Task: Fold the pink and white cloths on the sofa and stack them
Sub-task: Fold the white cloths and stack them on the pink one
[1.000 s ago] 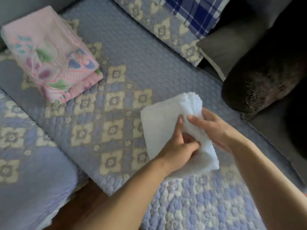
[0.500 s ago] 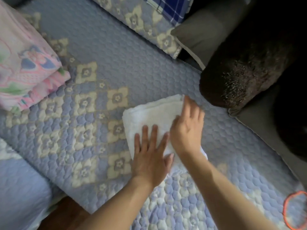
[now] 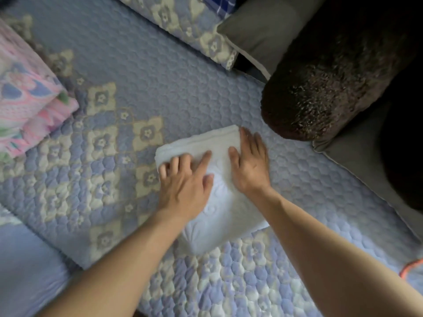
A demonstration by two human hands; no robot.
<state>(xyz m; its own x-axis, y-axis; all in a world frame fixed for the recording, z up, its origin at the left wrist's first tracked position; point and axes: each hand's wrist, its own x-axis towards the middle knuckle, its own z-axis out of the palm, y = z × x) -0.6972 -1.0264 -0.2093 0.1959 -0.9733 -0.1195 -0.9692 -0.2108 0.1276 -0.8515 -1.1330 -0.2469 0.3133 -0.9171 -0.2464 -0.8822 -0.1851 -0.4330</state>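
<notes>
- The folded white cloth (image 3: 219, 202) is lying at the frame's centre on the quilted blue sofa cover (image 3: 142, 72), beneath both palms.
- The left hand (image 3: 186, 181) is pressing its left part, fingers bending slightly over the far-left corner; it seems not to be gripping anything.
- The right hand (image 3: 249, 163) is lying flat, fingers straight, along the right edge.
- The cloth is looking thick, embossed, rectangular.
- The folded pink floral cloth (image 3: 29, 99) is sitting at the left edge, well apart.
</notes>
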